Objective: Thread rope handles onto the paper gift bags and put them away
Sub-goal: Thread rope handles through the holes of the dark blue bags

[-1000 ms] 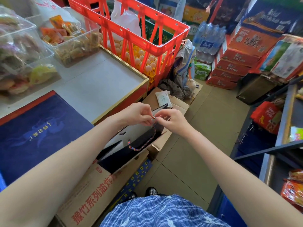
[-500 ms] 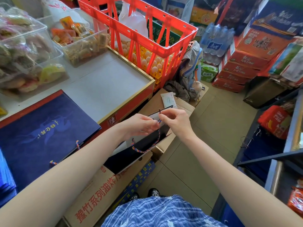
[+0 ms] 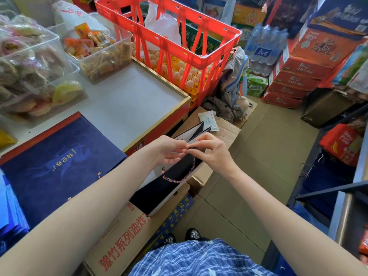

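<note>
A dark navy paper gift bag (image 3: 167,188) lies tilted over a cardboard box, its white-lined mouth pointing away from me. A multicoloured rope handle (image 3: 184,177) loops along its side. My left hand (image 3: 169,151) and my right hand (image 3: 212,151) meet at the bag's top edge, fingertips pinching the rope end and the rim together. A finished navy bag (image 3: 57,164) with a blue printed figure lies flat on the counter to the left, a rope end showing at its near edge.
A brown carton (image 3: 127,236) with red lettering sits under the bag. A red crate (image 3: 169,42) holding egg trays stands behind the counter (image 3: 127,104). Clear snack tubs (image 3: 35,62) fill the left. Drink cartons (image 3: 298,76) line the back; a metal shelf (image 3: 350,196) is at right.
The view has tilted a little, bringing more of the counter bag into sight. My hands stay together at the bag's rim, working the rope end; the rope loop hangs lower along the bag.
</note>
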### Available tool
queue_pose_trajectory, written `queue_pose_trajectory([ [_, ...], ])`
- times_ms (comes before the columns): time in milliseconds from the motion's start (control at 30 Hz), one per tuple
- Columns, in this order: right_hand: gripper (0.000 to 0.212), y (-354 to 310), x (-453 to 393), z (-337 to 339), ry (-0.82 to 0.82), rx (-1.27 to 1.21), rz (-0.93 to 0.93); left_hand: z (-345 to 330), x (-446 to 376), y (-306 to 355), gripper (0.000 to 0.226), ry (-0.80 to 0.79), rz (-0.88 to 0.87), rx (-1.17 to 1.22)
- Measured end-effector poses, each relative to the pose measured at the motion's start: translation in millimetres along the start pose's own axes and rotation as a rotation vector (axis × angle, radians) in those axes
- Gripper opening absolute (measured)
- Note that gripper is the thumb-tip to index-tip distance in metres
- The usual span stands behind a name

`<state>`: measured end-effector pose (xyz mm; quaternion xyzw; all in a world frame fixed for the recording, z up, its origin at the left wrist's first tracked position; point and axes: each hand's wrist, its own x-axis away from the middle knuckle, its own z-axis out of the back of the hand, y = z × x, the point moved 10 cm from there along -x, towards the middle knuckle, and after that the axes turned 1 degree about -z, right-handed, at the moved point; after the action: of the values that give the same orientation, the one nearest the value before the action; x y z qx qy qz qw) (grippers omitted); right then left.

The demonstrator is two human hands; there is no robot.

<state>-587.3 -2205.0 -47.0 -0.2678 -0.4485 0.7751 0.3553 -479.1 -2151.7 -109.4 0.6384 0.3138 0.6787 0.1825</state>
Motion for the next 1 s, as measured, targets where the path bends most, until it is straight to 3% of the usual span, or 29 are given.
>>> queue_pose_trajectory([
  [233,0.015,0.9,-1.8,-10.2,0.025,-0.099,-0.038,3.8,-1.4,-6.4,0.009,-0.035,0.001,0.185],
  [400,0.011,8.7,0.5,-11.8,0.063,0.007,-0.099,6.3,-1.8,1.9,0.008,-0.060,-0.139,0.257],
  [567,0.013,3.5,-4.8,-1.6,0.206,0.121,-0.174,4.5,6.2,18.5,0.005,-0.017,-0.400,0.136],
  [700,0.010,5.2,-7.8,5.7,0.233,0.145,-0.221,3.8,14.3,33.4,0.014,0.093,-0.641,-0.266],
  [1000,0.016,15.4,-6.7,7.3,0.235,-0.012,-0.289,3.4,12.9,31.4,0.010,0.042,-0.654,-0.274],
])
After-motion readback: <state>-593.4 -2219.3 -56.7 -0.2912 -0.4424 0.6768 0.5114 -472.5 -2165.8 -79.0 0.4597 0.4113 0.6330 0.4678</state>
